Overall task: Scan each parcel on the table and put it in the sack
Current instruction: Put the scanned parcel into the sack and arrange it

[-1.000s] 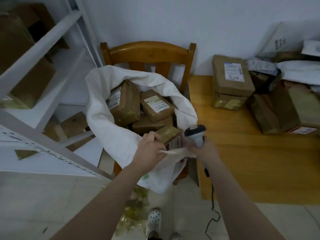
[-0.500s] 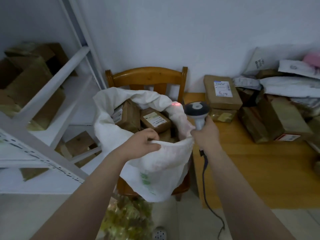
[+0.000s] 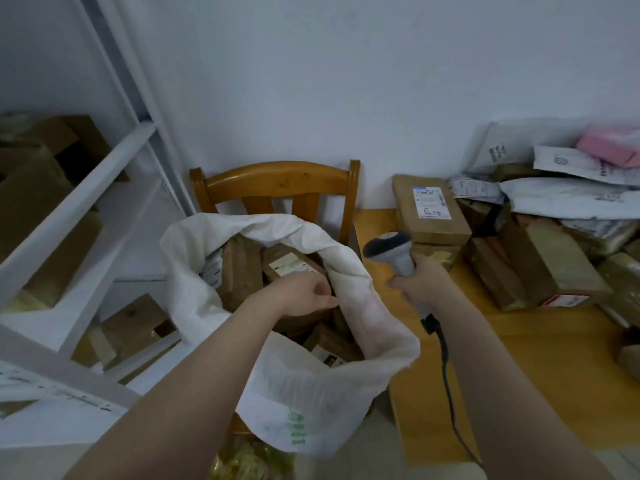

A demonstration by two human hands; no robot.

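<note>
The white sack [image 3: 311,403] sits open on a wooden chair [image 3: 277,181] and holds several brown parcels [image 3: 242,268]. My left hand [image 3: 303,294] hovers over the sack's mouth with its fingers loosely curled, close to the right fold of the rim, and nothing shows in it. My right hand [image 3: 424,284] grips the handle of a grey barcode scanner [image 3: 389,247], held upright between sack and table, its cable hanging down. On the wooden table [image 3: 519,358] a labelled brown box [image 3: 431,209] lies on top of another parcel.
A heap of brown boxes [image 3: 540,268], white mailer bags [image 3: 568,195] and a pink packet [image 3: 606,147] fills the table's right side. White metal shelving [image 3: 86,206] with cardboard boxes stands on the left. A yellowish plastic bag [image 3: 249,462] lies on the floor under the chair.
My left hand has let go of the sack's front rim, which has dropped, and now sits over the mouth. The scanner has moved right, away from the sack, and its red spot is gone.
</note>
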